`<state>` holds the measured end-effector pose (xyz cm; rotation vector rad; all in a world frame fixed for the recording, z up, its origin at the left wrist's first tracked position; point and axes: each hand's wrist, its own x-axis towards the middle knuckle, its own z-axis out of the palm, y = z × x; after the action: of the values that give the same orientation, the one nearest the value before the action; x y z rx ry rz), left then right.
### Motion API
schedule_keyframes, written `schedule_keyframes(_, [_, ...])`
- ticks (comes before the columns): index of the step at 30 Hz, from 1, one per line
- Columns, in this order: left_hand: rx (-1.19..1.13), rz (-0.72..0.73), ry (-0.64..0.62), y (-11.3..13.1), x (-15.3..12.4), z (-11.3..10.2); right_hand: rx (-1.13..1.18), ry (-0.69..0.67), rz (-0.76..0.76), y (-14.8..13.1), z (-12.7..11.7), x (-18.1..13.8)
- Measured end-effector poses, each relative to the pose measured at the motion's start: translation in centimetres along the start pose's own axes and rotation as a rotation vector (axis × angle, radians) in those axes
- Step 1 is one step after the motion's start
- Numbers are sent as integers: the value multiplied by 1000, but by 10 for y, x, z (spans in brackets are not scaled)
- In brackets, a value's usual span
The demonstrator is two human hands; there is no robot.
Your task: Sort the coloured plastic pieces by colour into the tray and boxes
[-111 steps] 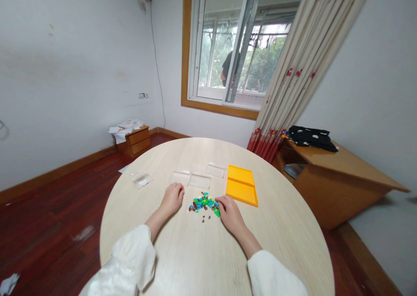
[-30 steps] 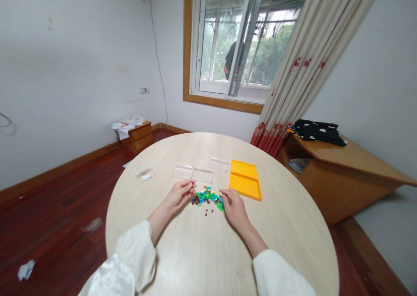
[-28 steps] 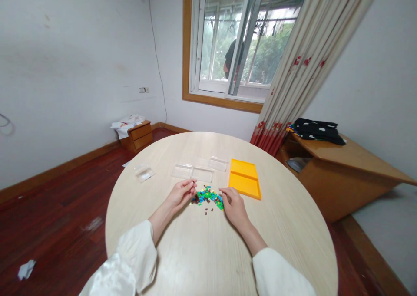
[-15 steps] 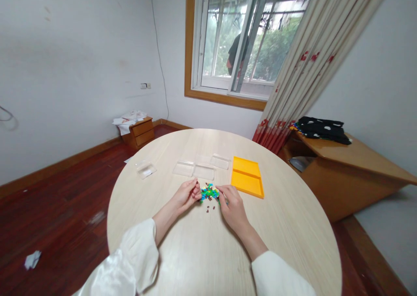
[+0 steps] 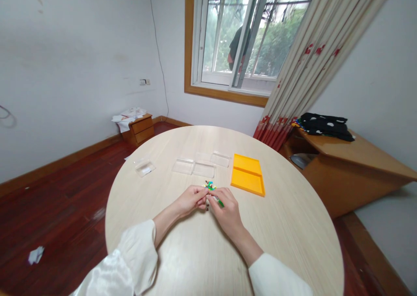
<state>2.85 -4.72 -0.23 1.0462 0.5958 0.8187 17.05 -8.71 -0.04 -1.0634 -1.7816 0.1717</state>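
Note:
My left hand (image 5: 190,200) and my right hand (image 5: 225,207) meet fingertip to fingertip on the round pale wooden table (image 5: 280,231), with the fingers curled inward. They close around a pile of small coloured bricks (image 5: 210,185). Only a few green, yellow and blue pieces show beyond the fingers, and a green bit shows by the right thumb. The rest of the pile is hidden under the hands. Both arms wear white sleeves.
An empty orange tray (image 5: 247,178) lies just right of the hands. Three clear plastic trays (image 5: 203,169) sit behind them, and another clear tray (image 5: 145,167) lies farther left. A wooden desk (image 5: 355,159) with black cloth (image 5: 325,126) stands at the right. A person (image 5: 237,46) stands outside the window.
Both hands have slid inward from the two sides of the spread-out bricks and closed together over them. The pile has shrunk to a small heap mostly hidden by the fingers.

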Motion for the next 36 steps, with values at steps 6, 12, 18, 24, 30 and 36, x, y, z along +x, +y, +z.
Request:
schedule_keyframes(6, [40,-13,12,-1,0,1,78,-22,21,-5,1,0])
schedule_keyframes(12, [-23,97,159,5,1,-8,8,81,101,15,-13,6])
schedule_keyframes(18, [-82,204,384,14,2,-27,-183,381,346,84,-46,16])
schedule_keyframes(24, [-66,243,534,13,5,-42,-180,453,498,126,-56,10])
schedule_keyframes(30, [157,295,725,10,10,-60,-220,411,424,121,-50,7])
schedule_keyframes(36, [827,504,775,5,16,-86,-296,290,262,119,-43,5])
